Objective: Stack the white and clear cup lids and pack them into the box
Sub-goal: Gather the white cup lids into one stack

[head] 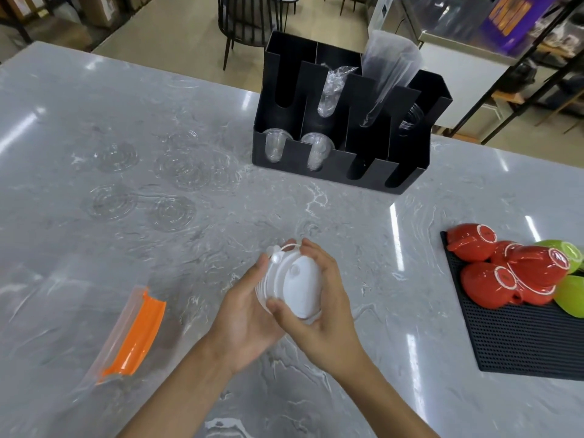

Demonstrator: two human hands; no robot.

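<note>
grey marble table fills most of the view, with a shop floor, a black chair and shelves behind it. both hands are in the middle, close to the camera. the left hand cups a stack of white cup lids from the left side and below, fingers curled round it. the right hand wraps the same stack from the right, thumb pressed on the front lid. the stack is tipped on its side and held up off the table.

farther back on the left, clear cup lids lie flat on the table, some apart and some overlapping. they are hard to count because you can see through them.

at the back stands a black box with tall slots cut in its front. clear cups sit in its front left slots. a crinkled plastic bag is in a middle slot, and a long plastic sleeve sticks up out of a slot on the right.

on the left near the camera lies a clear bag with an orange strip. on the right edge a black rubber mat holds red cups turned upside down and piled up, with green cups just beside them.
</note>
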